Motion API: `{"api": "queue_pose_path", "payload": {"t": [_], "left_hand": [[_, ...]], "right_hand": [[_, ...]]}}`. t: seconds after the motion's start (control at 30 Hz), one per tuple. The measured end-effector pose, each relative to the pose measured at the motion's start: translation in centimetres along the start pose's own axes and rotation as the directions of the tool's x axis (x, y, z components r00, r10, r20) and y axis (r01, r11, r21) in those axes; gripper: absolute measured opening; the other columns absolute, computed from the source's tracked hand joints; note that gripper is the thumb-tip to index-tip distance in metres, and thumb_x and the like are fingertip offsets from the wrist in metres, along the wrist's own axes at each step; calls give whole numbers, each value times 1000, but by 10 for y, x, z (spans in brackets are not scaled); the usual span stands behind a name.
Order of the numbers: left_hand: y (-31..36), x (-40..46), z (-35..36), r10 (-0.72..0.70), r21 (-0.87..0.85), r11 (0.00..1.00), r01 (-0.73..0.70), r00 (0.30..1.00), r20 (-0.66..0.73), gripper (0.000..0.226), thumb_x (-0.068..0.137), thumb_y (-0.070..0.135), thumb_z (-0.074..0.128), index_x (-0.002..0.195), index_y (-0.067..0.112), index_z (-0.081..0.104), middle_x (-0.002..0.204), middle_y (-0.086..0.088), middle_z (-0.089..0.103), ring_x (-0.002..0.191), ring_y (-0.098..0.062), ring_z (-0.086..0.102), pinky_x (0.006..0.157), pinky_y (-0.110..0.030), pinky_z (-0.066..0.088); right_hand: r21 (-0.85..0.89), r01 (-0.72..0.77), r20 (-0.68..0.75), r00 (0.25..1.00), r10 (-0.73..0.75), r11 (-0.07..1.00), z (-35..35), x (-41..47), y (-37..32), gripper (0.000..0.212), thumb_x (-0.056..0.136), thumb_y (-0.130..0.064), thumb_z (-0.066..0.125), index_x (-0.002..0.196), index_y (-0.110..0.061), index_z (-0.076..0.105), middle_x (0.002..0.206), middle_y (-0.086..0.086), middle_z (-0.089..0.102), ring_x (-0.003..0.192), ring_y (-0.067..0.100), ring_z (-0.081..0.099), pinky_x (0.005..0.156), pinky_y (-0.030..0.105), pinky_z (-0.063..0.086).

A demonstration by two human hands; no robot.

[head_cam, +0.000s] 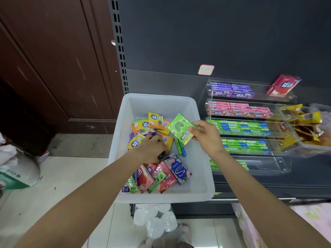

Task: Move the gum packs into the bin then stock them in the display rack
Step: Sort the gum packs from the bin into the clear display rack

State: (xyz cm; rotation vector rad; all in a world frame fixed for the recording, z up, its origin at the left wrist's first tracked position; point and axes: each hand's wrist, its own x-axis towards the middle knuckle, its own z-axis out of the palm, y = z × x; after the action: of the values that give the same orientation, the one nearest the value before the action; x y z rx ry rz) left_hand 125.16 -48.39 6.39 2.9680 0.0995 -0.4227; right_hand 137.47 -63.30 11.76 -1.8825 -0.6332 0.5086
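Here, from the head view, the right hand [206,136] pinches a flat green Doublemint gum pack [180,128] by its edge, tilted above the white plastic bin [202,185]; the left hand [152,149] reaches into the bin, its fingers curled round a small purple pack [152,134] among loose yellow, orange, pink and green packs; just right of the bin stands the clear acrylic tiered display rack [279,163], its tiers holding rows of purple, pink and green packs.
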Motion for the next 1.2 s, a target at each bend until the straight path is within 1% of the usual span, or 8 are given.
{"api": "queue_pose_path", "payload": {"t": [0.07,0.23,0.33,0.43,0.57,0.83,1.0,1.2], "left_hand": [[-3,0,0,2,-12,1000,-2,1000,-5,30,81,28,64,111,28,62,123,7,54,128,-16,29,101,-36,25],[-9,-10,3,-98,-310,950,33,975,-199,31,86,20,64,117,18,61,125,0,56,120,-20,44,101,-34,36],[-8,-17,1,-121,-210,975,78,972,-202,39,92,17,55,130,21,53,142,1,44,132,-19,35,108,-34,31],[-11,-22,0,-117,-67,991,115,993,-20,61,92,44,52,145,24,32,156,2,19,143,-19,17,115,-38,21],[-15,-15,0,-139,11,990,139,990,19,66,94,38,50,149,23,18,159,1,7,146,-17,7,117,-36,16],[-14,0,-2,-213,-59,976,208,971,-110,67,85,14,58,145,26,30,154,3,23,140,-20,21,111,-36,24],[-14,5,-1,-74,-57,996,68,990,-118,54,83,39,63,134,29,47,147,5,33,135,-19,25,107,-36,24],[-16,6,11,4,7,1000,-4,998,-62,58,77,39,68,131,33,49,154,7,20,141,-17,15,109,-35,20]], "right_hand": [[-7,4,1,1000,-4,1000,1,-2,-1,3,90,-9,60,90,-9,62,82,8,67,72,12,63,66,23,53],[-6,2,3,1000,-2,1000,2,-4,-3,3,90,-9,59,91,-8,62,83,8,67,71,10,62,65,20,52],[-3,-5,-2,1000,5,1000,3,-6,-4,4,90,-8,59,92,-7,62,84,8,67,72,10,62,66,23,52],[0,-6,4,1000,6,1000,5,-7,-5,5,90,-8,59,94,-7,62,82,7,66,71,9,62,66,24,52],[-4,3,7,1000,-3,1000,5,-7,-5,4,90,-8,58,92,-8,62,80,5,66,69,7,62,65,21,52],[7,0,-23,1000,0,1000,-3,-3,0,5,90,-6,58,90,-8,63,76,0,66,62,-2,62,59,12,50],[20,-11,-33,999,12,1000,-7,-3,2,5,90,-6,58,92,-6,63,81,7,67,69,6,63,60,13,51],[-5,-14,-24,1000,14,1000,-6,-1,1,5,91,-8,58,92,-8,63,83,7,67,74,11,64,65,16,53]]}}
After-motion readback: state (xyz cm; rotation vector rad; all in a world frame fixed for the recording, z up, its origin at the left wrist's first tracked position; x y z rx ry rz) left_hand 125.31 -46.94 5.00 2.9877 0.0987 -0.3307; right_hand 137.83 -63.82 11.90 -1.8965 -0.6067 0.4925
